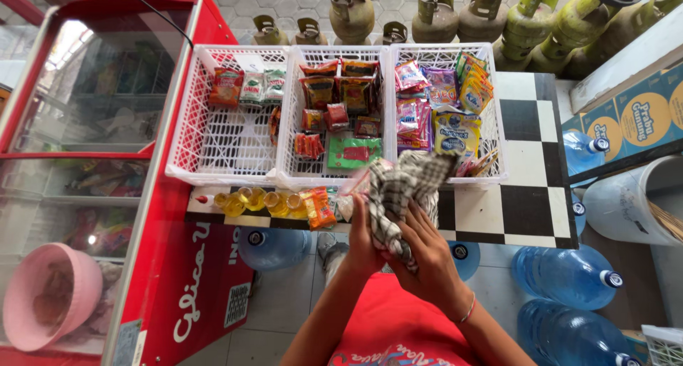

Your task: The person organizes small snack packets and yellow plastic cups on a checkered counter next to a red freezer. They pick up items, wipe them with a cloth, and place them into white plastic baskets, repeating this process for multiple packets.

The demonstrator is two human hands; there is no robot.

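- The left hand [364,246] and the right hand [427,256] both clench a checkered cloth [402,195], each grip bunched around its lower part.
- The cloth rises from the grip, over the near edge of the checkered desk [526,160].
- Just beyond the grip stand three white baskets [213,142] holding snack packets [341,96].
- Left of the grip, small oil pouches [256,201] lie on the desk edge.
- Below the grip, blue water jugs [565,273] stand on the floor.

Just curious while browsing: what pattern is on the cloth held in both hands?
The cloth has a dark-and-white check pattern, seen best in the head view.
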